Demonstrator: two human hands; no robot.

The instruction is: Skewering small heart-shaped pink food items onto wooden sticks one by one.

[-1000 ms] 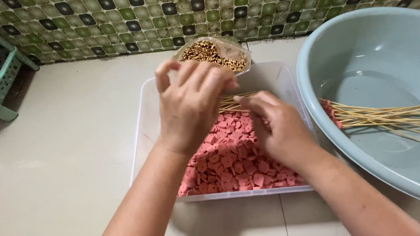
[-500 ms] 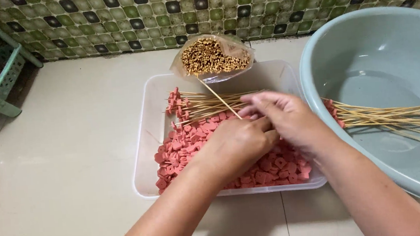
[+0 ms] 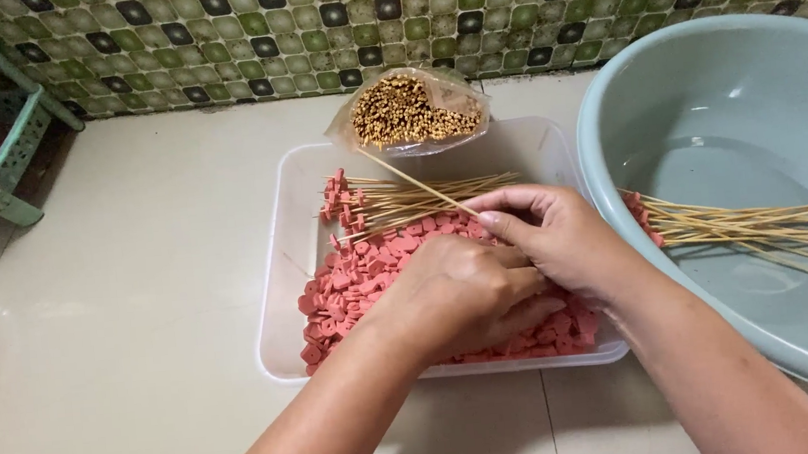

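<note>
On a glossy cream tiled floor (image 3: 122, 307) beside a green mosaic wall (image 3: 311, 23), the right hand (image 3: 558, 234) pinches a thin bamboo skewer (image 3: 410, 180); the left hand (image 3: 457, 290) curls into pink sausage slices (image 3: 350, 279), grip hidden.

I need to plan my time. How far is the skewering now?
Done: skewers in the basin, more in the tray. In hand: right hand holds a stick; left hand is in the slices. Left: most slices and the stick bag.
</note>
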